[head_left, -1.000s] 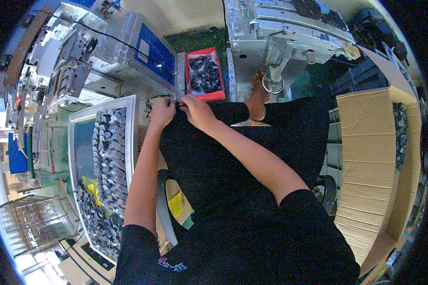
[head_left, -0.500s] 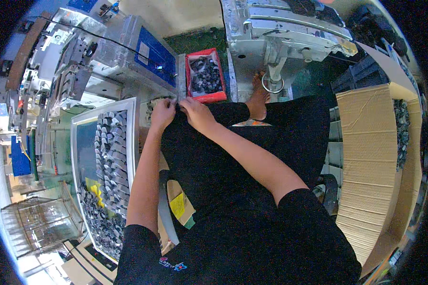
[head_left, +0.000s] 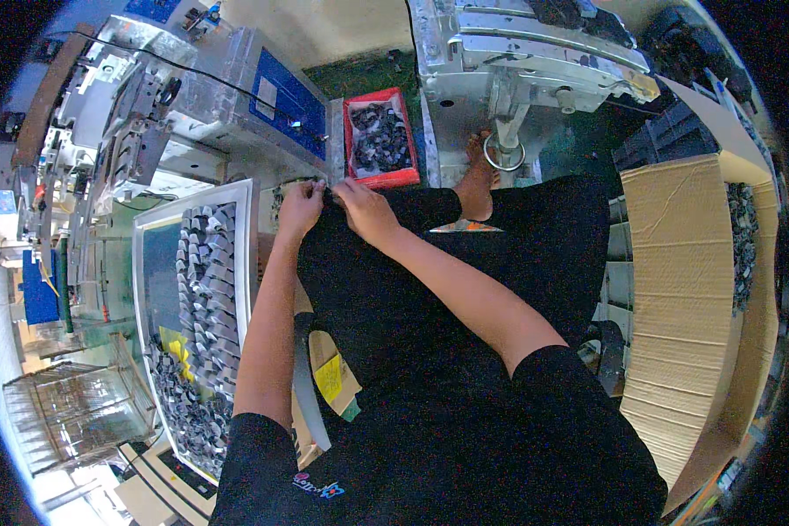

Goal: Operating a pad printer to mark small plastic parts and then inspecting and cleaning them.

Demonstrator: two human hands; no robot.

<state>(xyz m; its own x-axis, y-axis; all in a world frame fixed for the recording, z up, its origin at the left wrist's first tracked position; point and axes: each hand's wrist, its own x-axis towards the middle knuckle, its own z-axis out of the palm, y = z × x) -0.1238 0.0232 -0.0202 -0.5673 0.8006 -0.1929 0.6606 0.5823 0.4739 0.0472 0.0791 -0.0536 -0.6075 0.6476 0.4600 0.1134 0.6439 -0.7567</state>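
My left hand (head_left: 302, 209) is closed, its thumb and fingertips pinched together above my black-clad left knee. Close beside it, my right hand (head_left: 368, 210) has its fingers curled in a pinch as well. Whatever sits between the fingertips is too small and dark against the trousers to make out. Just beyond the right hand stands a red-rimmed box (head_left: 349, 140) with many small dark pieces (head_left: 382, 140) in it. To the left, a white-framed tray (head_left: 247, 228) bears rows of grey curved pieces (head_left: 206, 263) and a loose heap of similar ones.
A metal machine (head_left: 491, 70) with a hanging ring (head_left: 503, 158) stands ahead, my bare foot (head_left: 476, 188) beside its base. At the right is a large open cardboard box (head_left: 679, 324) with dark pieces inside. A blue-panelled metal cabinet (head_left: 285, 110) stands at the front left.
My right hand has shifted very slightly to the right, its fingertips a little farther from my left hand's. The left hand has barely moved.
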